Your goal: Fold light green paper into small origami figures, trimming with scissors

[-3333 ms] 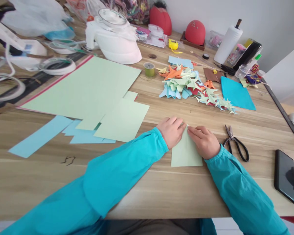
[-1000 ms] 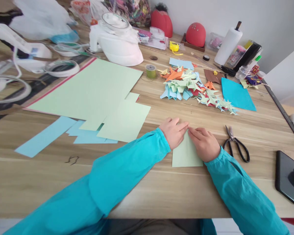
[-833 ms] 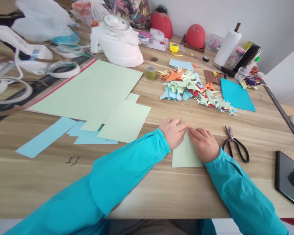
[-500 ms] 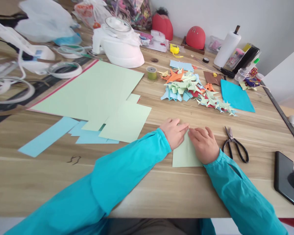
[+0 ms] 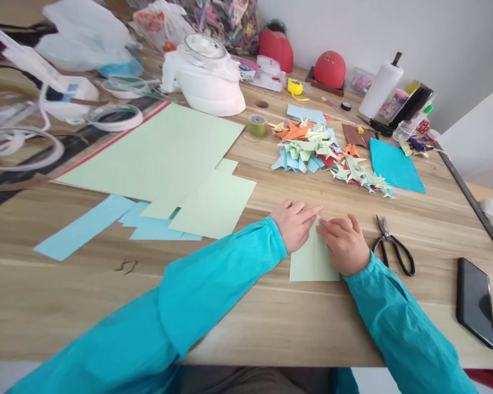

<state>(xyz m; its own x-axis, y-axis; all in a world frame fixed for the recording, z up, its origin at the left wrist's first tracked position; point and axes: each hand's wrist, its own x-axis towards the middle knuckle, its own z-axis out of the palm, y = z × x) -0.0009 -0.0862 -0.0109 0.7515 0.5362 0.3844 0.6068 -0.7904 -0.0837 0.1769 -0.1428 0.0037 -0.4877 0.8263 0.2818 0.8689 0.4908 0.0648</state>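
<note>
A small pale green sheet of paper [image 5: 312,262] lies on the wooden table [image 5: 246,317] in front of me. My left hand [image 5: 293,224] rests on its upper left part, fingers stretched flat and pointing right. On its upper right part my right hand [image 5: 345,243] presses down with fingers laid out flat. The fingertips of both hands nearly meet over the paper's top edge, which they hide. Both arms wear teal sleeves.
Black scissors [image 5: 392,249] lie right of my right hand, a dark phone [image 5: 474,301] farther right. A heap of folded paper shapes [image 5: 324,153] and a teal sheet [image 5: 394,164] sit behind. Large green sheets [image 5: 160,158] and blue strips [image 5: 86,227] cover the left.
Both hands stay pressed on the green paper; the right hand's fingers have spread a little flatter. The view has shifted slightly left.
</note>
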